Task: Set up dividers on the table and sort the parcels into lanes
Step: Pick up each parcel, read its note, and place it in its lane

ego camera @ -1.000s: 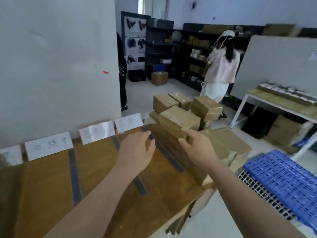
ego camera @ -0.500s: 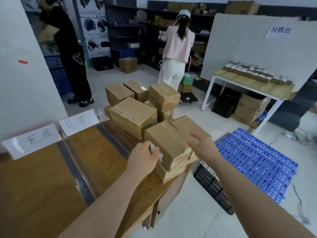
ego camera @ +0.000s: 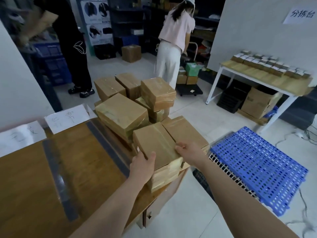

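A brown taped cardboard parcel (ego camera: 156, 143) tops a stack at the right end of the wooden table (ego camera: 30, 186). My left hand (ego camera: 143, 166) grips its near left corner. My right hand (ego camera: 190, 152) grips its near right edge. Behind it lie several more brown parcels (ego camera: 121, 114), piled unevenly. Two grey tape strips (ego camera: 56, 172) run across the tabletop as lane dividers. White paper labels (ego camera: 66, 117) stand along the table's far edge.
A blue perforated plastic pallet (ego camera: 257, 165) leans over a black crate on the floor at right. A white-legged table (ego camera: 267, 78) with rows of small boxes stands at back right. Two people stand beyond the parcels, one in black (ego camera: 73, 48), one in pink (ego camera: 175, 42).
My view has swung right and down. Both hands moved from hovering above the pile onto the nearest top parcel and closed on its near corners.
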Motion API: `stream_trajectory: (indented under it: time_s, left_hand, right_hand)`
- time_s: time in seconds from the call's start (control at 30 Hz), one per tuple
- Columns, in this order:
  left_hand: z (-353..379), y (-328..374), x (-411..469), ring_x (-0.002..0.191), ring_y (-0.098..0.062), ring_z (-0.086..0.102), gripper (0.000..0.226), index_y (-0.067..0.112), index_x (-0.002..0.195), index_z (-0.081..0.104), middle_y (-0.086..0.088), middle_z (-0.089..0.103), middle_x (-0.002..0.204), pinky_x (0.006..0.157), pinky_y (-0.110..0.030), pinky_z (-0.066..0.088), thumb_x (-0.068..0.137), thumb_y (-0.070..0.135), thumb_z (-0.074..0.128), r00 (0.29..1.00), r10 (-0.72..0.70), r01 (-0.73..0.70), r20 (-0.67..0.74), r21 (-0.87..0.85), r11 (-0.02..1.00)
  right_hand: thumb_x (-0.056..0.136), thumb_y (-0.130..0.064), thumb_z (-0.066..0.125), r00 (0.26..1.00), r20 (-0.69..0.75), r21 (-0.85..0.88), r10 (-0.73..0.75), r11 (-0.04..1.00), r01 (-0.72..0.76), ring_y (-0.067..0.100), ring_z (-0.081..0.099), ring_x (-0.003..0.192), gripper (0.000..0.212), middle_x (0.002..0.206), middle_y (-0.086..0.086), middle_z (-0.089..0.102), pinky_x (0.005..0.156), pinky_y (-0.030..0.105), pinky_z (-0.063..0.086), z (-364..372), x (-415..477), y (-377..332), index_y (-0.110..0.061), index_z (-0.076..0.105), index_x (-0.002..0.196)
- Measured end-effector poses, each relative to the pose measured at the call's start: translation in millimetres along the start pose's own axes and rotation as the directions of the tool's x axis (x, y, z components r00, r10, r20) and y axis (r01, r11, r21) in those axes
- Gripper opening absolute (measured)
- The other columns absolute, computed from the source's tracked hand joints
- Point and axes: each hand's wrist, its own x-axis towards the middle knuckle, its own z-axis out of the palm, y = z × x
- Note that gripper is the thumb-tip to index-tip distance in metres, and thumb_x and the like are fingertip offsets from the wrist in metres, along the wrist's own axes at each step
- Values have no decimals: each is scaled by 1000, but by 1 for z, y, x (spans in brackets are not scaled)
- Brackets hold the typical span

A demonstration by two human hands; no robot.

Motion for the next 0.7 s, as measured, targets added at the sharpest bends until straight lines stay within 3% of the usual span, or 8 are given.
stream_trajectory:
  time_s: [0.07, 0.2, 0.3, 0.37, 0.43, 0.5, 0.6, 0.7]
  left_hand:
    - [4, 2, -4, 134, -30, 41, 67, 13, 153, 26, -11, 37, 150, 109, -39, 35, 99, 52, 38, 1000, -9, 6, -19, -117, 993]
    - [6, 6, -20, 127, -24, 48, 71, 23, 150, 32, -2, 46, 143, 109, -43, 40, 92, 62, 45, 989, 5, -49, -149, -292, 955]
    - [6, 13, -36, 117, -16, 52, 59, 27, 143, 41, 6, 52, 133, 104, -39, 43, 93, 58, 47, 961, -13, -108, -276, -417, 903]
    - [5, 22, -48, 111, -11, 50, 52, 27, 142, 40, 12, 51, 124, 98, -31, 42, 96, 51, 47, 933, -18, -169, -359, -484, 858]
    - [5, 28, -62, 111, -11, 49, 55, 29, 145, 34, 12, 50, 126, 101, -33, 44, 96, 50, 47, 901, -17, -233, -433, -518, 823]
    - [4, 30, -75, 118, -17, 50, 68, 34, 149, 24, 12, 46, 132, 101, -44, 48, 91, 56, 52, 878, -19, -277, -479, -537, 797]
    - [2, 29, -91, 127, -17, 43, 98, 33, 153, 13, 12, 36, 140, 103, -38, 42, 75, 65, 63, 865, -33, -293, -501, -557, 777]
    - [-4, 29, -101, 137, -24, 34, 117, 21, 156, 7, 0, 19, 156, 90, -26, 41, 67, 73, 62, 865, -109, -147, -490, -455, 878]
  right_hand:
    - [100, -31, 46, 999, 24, 80, -40, 996, 37, 16, 62, 104, 35, 121, -1, 65, 89, 24, 46, -5, 0, 2, -17, 61, 128]
    - [99, -28, 49, 989, 31, 257, -144, 957, 131, -2, 59, 83, 23, 98, -13, 67, 65, 9, 40, -15, -3, 7, -26, 68, 113]
    - [98, -19, 52, 979, 25, 461, -205, 871, 170, 8, 64, 94, 25, 102, -13, 70, 78, 20, 48, -22, -7, 7, -32, 71, 109]
    - [97, -16, 55, 965, 22, 556, -261, 805, 205, 9, 63, 105, 29, 109, -13, 70, 90, 27, 51, -26, -8, 4, -37, 71, 108]
    - [94, -18, 60, 943, 46, 610, -330, 757, 235, 10, 59, 114, 30, 117, -13, 65, 97, 34, 50, -29, -10, 1, -43, 68, 109]
    - [88, -25, 69, 921, 123, 691, -371, 697, 189, 16, 55, 122, 43, 128, -11, 57, 101, 43, 48, -32, -13, -4, -41, 57, 126]
    - [70, -38, 80, 889, 251, 759, -382, 648, 64, 20, 58, 117, 85, 134, -1, 54, 101, 44, 48, -35, -17, -12, -26, 39, 144]
    - [78, -32, 77, 862, 232, 690, -451, 701, 180, 13, 57, 114, 79, 132, -5, 54, 96, 35, 50, -30, -27, -26, -22, 37, 145]
